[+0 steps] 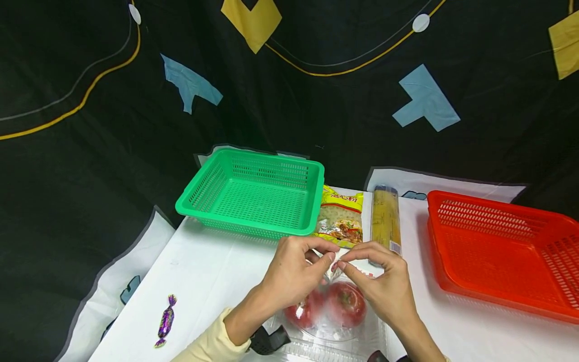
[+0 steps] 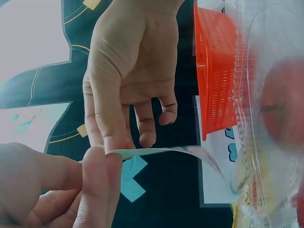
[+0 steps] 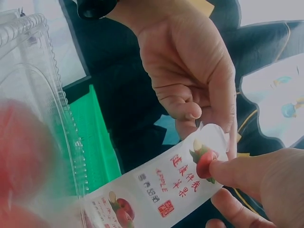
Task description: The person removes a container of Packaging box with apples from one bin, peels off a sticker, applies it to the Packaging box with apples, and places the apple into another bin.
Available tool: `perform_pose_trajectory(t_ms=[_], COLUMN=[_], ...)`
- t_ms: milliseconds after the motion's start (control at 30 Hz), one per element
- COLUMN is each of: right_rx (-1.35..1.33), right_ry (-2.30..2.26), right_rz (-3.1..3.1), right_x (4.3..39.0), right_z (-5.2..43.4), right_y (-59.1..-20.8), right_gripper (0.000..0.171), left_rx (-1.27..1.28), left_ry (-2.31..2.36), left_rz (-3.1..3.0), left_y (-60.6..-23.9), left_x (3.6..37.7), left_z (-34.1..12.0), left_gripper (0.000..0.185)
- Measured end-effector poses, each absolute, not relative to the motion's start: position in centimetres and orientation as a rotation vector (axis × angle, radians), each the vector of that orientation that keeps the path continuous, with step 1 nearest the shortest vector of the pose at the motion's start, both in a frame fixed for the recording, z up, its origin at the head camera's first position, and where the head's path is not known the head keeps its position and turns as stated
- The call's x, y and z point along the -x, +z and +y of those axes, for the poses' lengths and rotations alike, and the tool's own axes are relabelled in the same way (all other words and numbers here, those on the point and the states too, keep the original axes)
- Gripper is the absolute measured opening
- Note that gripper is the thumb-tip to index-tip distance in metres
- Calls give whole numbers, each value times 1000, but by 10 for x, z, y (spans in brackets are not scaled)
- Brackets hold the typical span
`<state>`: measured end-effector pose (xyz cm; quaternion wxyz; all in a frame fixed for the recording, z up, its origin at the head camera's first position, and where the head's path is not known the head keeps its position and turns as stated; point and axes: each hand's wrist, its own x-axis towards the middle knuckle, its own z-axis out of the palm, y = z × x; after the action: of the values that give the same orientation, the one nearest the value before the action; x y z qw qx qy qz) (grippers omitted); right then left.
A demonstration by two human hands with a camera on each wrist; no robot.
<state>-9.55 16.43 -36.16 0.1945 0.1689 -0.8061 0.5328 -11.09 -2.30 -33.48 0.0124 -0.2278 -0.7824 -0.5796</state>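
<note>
Directly above clear plastic clamshell box of red apples (image 1: 336, 322), I log both hands pinching long white printed label strip (image 3: 161, 190): left hand (image 1: 294, 274), right hand (image 1: 384, 286), equally near; strip runs box to fingertips.

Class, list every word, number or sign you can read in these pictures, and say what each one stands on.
"APPLE": on the label strip pinched by both hands, left hand, right hand.
Red characters and a seal on the strip: too blurred to read.
Red characters on the yellow packet: too small.
Barcode sticker on the long pack: unreadable.
</note>
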Motion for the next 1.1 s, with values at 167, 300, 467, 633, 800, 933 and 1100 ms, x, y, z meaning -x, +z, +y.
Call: perform_pose_trajectory(t_ms=[167, 300, 467, 633, 800, 933, 1100], right_rx=[-494, -528, -537, -530, -526, -518, -484], right_ry=[1498, 1505, 1510, 1538, 1568, 1577, 1612], right_rz=[-2254, -2235, -2240, -2256, -2276, -2283, -2295], right_x=[94, 93, 91, 88, 84, 82, 79], right_z=[165, 165, 165, 165, 165, 165, 167], right_y=[-362, -362, -362, -362, -362, -362, -362], right_gripper=[23, 24, 26, 28, 27, 27, 26], left_rx=[685, 645, 588, 522, 430, 364, 288], left_ry=[-1793, -1781, -1772, -1808, -1849, -1852, -1819], left_rz=[-2430, -2407, -2383, -2361, -2325, -2297, -2277], left_y=[-335, -335, -337, -339, -343, -348, -358], left_x=[113, 115, 119, 122, 125, 128, 133], left_z=[-25, -29, -34, -40, -47, -54, -66], left_gripper=[14, 15, 14, 15, 15, 15, 14])
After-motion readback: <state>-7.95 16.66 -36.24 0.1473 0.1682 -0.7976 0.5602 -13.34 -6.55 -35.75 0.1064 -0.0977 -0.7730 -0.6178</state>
